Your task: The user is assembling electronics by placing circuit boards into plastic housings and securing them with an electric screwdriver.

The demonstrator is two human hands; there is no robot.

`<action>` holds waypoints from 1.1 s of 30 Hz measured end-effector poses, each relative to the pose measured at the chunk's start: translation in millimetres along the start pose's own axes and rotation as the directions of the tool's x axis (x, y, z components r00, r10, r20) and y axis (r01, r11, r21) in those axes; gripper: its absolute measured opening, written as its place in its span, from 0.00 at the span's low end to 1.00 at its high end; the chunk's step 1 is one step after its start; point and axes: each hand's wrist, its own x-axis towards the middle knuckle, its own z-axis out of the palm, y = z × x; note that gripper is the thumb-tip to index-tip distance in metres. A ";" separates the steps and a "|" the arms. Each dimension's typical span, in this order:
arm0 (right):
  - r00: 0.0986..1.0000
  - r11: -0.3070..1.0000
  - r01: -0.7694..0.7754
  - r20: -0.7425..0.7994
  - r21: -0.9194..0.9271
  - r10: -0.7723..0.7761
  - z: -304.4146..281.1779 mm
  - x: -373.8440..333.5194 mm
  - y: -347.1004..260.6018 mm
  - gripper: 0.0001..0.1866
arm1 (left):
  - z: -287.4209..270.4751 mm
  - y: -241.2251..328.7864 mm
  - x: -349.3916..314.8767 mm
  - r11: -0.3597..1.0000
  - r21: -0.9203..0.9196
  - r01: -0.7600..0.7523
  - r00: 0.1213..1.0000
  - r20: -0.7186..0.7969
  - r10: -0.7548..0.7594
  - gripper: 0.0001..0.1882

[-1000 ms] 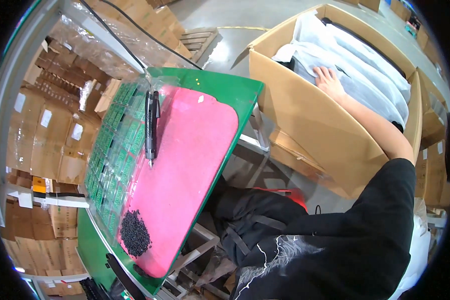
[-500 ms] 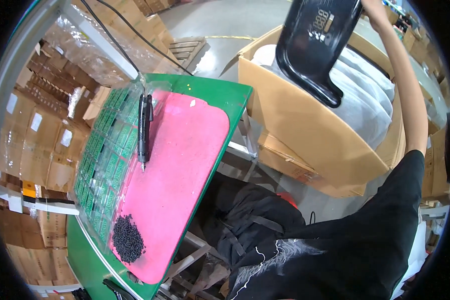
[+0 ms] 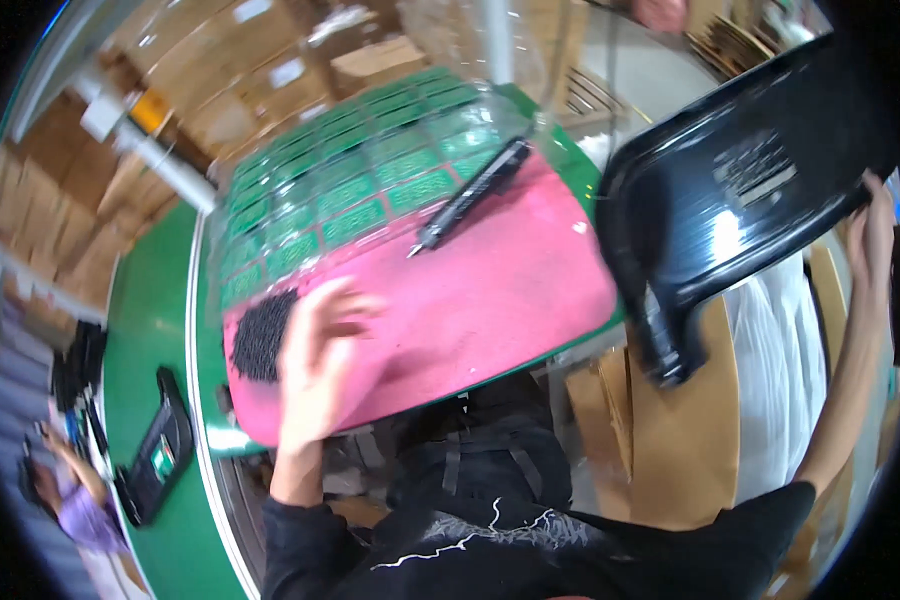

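My right hand [image 3: 873, 232] grips the edge of a large black glossy plastic housing [image 3: 670, 215], raised at the right above an open carton. The housing has a bent arm at its lower end and pale markings on its face. My left hand [image 3: 315, 365] is smeared by motion but looks empty, its fingers apart. It hovers over the pink mat [image 3: 470, 300], beside a heap of small black screw-like pieces [image 3: 262, 340]. A black electric screwdriver [image 3: 470, 200] lies across the mat's far edge. Behind it, clear plastic trays [image 3: 360, 180] hold several green circuit boards.
The open carton [image 3: 685, 420] at the right holds pieces in white wrapping [image 3: 780, 370]. On the green table [image 3: 150, 300] at the left lies another black housing [image 3: 160, 455] with a small green board. A person in purple [image 3: 85, 515] works beyond. Stacked cartons [image 3: 220, 70] stand behind.
The view has turned toward the table. The black housing has come away from the carton toward the table, still in my right hand. My left hand has come into view over the mat.
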 end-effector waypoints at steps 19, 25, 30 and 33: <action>0.067 0.857 -0.342 0.900 -0.385 0.431 118.2 -172.7 65.5 0.14 | -56.2 -57.6 14.4 0.852 0.503 -0.144 0.989 0.062 0.131 0.08; 0.242 0.883 0.462 0.969 -0.080 -0.039 232.7 -181.3 76.2 0.18 | -60.9 -97.8 64.3 0.577 0.747 -0.330 0.943 0.238 0.231 0.11; 0.246 0.694 0.719 0.948 -0.039 -0.202 344.1 -166.1 145.3 0.24 | -50.2 -119.0 84.9 0.623 0.712 -0.324 0.939 0.325 0.117 0.11; 0.225 0.556 0.827 0.954 -0.081 -0.196 402.1 -168.1 185.0 0.25 | -47.3 -125.8 72.6 0.638 0.709 -0.300 0.953 0.256 0.164 0.10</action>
